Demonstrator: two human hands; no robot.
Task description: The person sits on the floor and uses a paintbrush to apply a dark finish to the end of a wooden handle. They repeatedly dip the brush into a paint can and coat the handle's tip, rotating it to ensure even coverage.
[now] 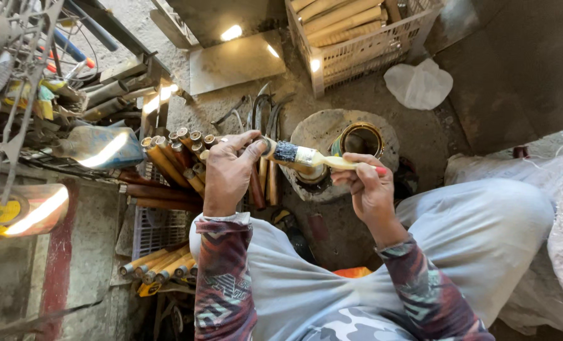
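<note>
My right hand (371,189) is closed tight on the pale handle of a paintbrush (313,157), and the dark bristles point toward my left hand (230,169). My left hand is pinched shut on the top end of a wooden handle (257,183), a brown stick with a metal ring, and the bristles touch that end just beside my thumb. An open tin (360,139) with dark liquid sits just past the brush, on a round stone block (332,136). To do this well, I think I should turn the stick slowly while the brush strokes it, so the coat goes on even, and wipe extra drips on the tin's rim. More brown sticks (171,158) lie in a row beside my left hand, and a white crate (357,44) of pale sticks stands farther off beyond the tin. I cannot see how much liquid is in the tin. My fingers hide most of the stick's top, and the mess of metal far to my left is hard to make out
</note>
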